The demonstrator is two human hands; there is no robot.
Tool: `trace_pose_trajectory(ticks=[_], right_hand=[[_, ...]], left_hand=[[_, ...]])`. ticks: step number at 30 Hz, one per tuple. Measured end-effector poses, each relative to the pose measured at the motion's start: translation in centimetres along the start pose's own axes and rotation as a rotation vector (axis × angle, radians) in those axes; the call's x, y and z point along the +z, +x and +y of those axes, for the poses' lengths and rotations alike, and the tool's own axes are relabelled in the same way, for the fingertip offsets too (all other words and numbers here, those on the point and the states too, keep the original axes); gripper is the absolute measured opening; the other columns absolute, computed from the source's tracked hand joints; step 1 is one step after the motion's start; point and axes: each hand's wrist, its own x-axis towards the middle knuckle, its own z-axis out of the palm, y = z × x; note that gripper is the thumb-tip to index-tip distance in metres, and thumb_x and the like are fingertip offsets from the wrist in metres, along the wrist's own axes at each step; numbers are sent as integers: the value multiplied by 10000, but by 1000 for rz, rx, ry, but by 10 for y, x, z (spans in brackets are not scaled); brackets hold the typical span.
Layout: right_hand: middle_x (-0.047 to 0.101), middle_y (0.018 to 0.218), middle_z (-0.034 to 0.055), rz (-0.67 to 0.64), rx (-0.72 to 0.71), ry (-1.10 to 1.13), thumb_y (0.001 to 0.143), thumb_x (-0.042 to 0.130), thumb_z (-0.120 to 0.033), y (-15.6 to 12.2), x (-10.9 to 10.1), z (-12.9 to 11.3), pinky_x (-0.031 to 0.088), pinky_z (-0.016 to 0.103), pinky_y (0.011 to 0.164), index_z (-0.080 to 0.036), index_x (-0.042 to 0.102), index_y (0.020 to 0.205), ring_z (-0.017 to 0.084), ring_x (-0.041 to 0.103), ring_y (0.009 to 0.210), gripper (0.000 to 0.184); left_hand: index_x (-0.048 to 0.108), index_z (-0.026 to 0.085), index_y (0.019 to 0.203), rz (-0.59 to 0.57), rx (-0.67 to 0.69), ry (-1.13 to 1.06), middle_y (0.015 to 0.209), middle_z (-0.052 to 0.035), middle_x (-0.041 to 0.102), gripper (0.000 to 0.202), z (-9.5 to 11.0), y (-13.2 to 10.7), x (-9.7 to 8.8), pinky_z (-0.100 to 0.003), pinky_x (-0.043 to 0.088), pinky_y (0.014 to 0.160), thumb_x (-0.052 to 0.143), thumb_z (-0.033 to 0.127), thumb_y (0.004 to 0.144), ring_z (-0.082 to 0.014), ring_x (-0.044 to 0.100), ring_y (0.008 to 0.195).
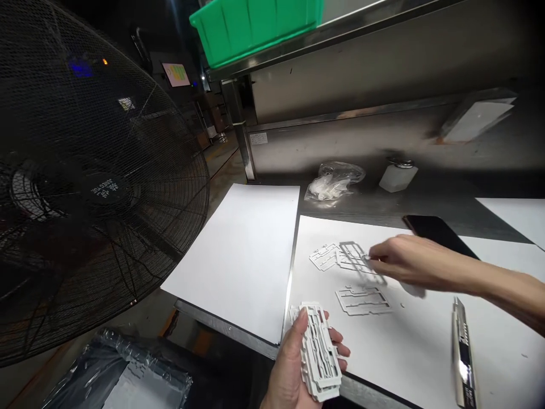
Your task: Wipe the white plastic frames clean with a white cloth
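A stack of pale grey slotted plastic frames (320,355) lies in my left hand (287,363), thumb on one side and fingers curled round the other, at the table's front edge. Over the white sheet, my right hand (400,261) pinches one more slotted frame (356,258) by its edge; it is a little blurred and tilted. Behind it a few similar frames (325,257) overlap on the paper. Another single frame (364,301) rests flat, nearer to me, below my right hand.
A utility knife (463,352) lies at the right, and a dark phone (438,234) behind my right wrist. A plastic bag (334,182) and a small bottle (398,175) stand further back. A large fan (106,187) fills the left; a green bin (259,28) sits on the shelf above.
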Motion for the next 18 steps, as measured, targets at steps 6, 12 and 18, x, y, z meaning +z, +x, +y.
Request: trace_pose_trajectory(ticks=[6,12,18], right_hand=[[427,606,-25,-367,-53,831,907,444,-666,-47,52,-48,266,246,514,-172,514,712,110,338,543,536],[456,682,-20,-391,-55,1048,929,537,-557,-51,86,-73,281,223,563,-135,605,836,108,369,617,438],[460,712,-18,-400,-46,1083,943,551,-495,-57,88,-79,259,239,587,-139,637,896,114,357,643,370]], left_hand=[[647,51,1136,-207,-43,-110,1040,-143,714,498,-2,-4,4,-316,474,840,489,466,912,-220,650,967],[654,16,1122,-302,-93,-160,1033,-145,727,557,-5,-14,1,-328,408,976,421,487,938,-233,638,1041],[675,24,1079,-250,-90,-202,1024,-127,732,520,-8,-17,-8,-306,407,973,468,476,925,-209,646,1005]])
